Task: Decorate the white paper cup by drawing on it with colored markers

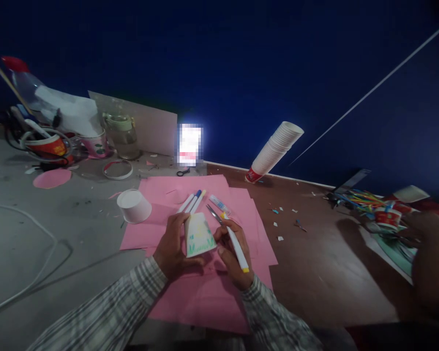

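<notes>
My left hand [171, 243] is wrapped round the side of a white paper cup [200, 236], which is upside down and has green drawings like grass near its rim. In my right hand [236, 251] lies a white marker with yellow ends [237, 246], its fingers closed round it close to the cup's right side. Scissors [214, 214] lie just beyond the right hand. Behind the cup, several markers [193, 201] rest on pink sheets [219, 297]. A plain white cup [134, 206] stands upside down to the left.
A tall leaning stack of cups [276, 150] is at the back. Beside a lit screen [190, 144] stand a glass jar [122, 136] and a red cup of tools [49, 146]. A white cable [40, 229] runs on the left. Another person's arm [433, 258] reaches in at right.
</notes>
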Motion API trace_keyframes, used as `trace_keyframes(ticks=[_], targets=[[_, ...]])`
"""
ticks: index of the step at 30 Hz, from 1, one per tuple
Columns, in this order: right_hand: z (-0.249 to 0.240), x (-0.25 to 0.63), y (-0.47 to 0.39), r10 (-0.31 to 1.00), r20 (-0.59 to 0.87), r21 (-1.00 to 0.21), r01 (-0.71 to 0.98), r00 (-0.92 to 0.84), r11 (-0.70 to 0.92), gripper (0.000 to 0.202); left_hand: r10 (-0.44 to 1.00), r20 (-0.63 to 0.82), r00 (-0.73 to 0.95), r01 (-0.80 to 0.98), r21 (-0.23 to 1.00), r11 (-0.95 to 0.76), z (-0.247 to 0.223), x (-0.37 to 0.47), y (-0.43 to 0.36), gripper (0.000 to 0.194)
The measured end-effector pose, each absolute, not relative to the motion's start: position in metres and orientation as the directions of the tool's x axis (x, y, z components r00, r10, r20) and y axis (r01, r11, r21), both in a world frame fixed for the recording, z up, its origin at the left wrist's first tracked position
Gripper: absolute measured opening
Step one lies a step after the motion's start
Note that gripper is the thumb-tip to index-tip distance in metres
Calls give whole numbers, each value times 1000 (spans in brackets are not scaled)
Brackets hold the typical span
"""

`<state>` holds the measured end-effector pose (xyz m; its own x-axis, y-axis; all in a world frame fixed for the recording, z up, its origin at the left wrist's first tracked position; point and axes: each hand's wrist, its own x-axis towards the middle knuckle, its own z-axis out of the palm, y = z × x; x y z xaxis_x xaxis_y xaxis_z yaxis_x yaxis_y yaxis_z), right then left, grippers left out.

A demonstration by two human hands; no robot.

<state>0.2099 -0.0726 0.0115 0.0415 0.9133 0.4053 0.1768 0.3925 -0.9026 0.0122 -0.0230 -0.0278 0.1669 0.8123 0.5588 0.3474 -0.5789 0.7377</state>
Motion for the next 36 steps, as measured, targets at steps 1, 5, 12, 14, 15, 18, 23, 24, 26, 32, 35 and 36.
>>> trace_keyframes(ticks=[1,5,12,14,15,18,23,24,26,32,35,36], targets=[[12,210,-72,894,447,-875,217,15,434,52,811,564,159,349,736,-580,-28,12,-23,113],[15,209,-70,805,590,-716,425,-56,554,64,803,572,165,335,734,-592,-31,11,-22,120],[3,208,-67,769,639,-643,553,5,531,61,813,543,212,308,752,-583,-26,15,-25,116],[-1,209,-67,726,687,-598,579,15,554,59,821,515,246,306,762,-570,-23,16,-27,115],[-2,209,-67,706,708,-576,591,15,565,57,820,512,256,311,759,-571,-22,16,-28,115],[-2,209,-70,672,740,-523,631,2,574,50,810,523,264,361,725,-586,-20,17,-30,113],[7,206,-73,607,780,-360,680,-156,638,55,803,527,280,450,666,-594,-21,18,-30,116],[9,206,-73,601,776,-335,684,-189,648,56,796,531,291,453,657,-603,-20,18,-30,115],[12,205,-74,611,756,-321,683,-232,656,57,786,538,305,449,647,-617,-17,18,-30,112],[13,210,-69,758,646,-649,461,-87,606,44,793,521,316,437,661,-609,-6,19,-30,107],[18,211,-63,895,424,-905,81,138,417,35,775,529,345,443,636,-631,-4,19,-29,111],[21,210,-62,920,346,-932,-44,183,360,34,769,533,353,446,627,-639,-4,19,-29,112]])
